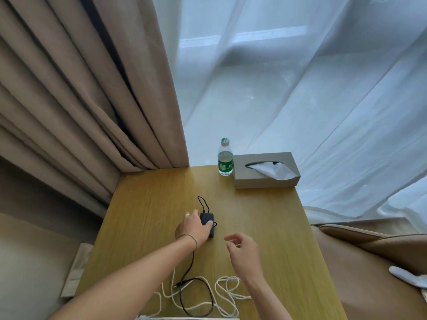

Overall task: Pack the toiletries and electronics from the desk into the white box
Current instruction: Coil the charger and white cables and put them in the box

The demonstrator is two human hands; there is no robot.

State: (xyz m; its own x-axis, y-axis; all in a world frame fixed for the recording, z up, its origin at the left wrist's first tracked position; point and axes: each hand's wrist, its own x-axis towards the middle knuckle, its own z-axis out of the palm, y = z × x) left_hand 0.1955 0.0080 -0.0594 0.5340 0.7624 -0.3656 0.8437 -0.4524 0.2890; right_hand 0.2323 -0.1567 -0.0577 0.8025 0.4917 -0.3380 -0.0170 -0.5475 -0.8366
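Two cables, one white (227, 294) and one black (198, 296), lie tangled nearest me, between my forearms. My right hand (242, 248) hovers above the desk (277, 227), fingers loosely curled, grasping nothing. My left hand (193, 227) is the nearer one to the black power adapter (207, 221): it rests on the adapter, thumb on top, fingers along its far-left side. The adapter's long axis runs away from me. I cannot see the white box. Beyond both hands stand a water bottle (225, 158) and a tissue box (265, 172).
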